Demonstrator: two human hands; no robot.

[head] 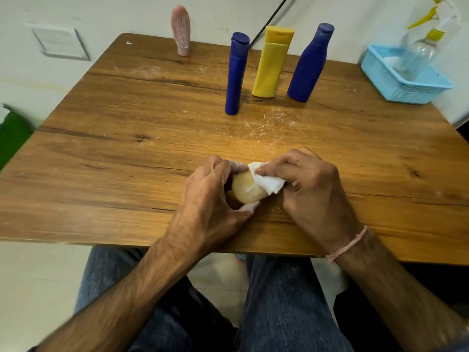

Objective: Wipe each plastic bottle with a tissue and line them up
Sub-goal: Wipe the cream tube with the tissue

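Three bottles [270, 64] upright mid-table. Scratched wooden table [127, 138], white wall [121, 13], blue basket [406, 90] far right. Left hand [205, 199] curls round cream bottle [244, 190] near front edge; right hand [312, 184] pinches tissue [268, 182] against it.

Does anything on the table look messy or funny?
Yes. The pink bottle stands alone at the far edge of the table, streaked white, apart from the three lined-up bottles. White dusty smears mark the wood before them.

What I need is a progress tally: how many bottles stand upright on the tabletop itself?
4: pink bottle at the far edge; slim blue bottle, yellow bottle and curved blue bottle in a row to its right. A pale bottle is in the left hand.
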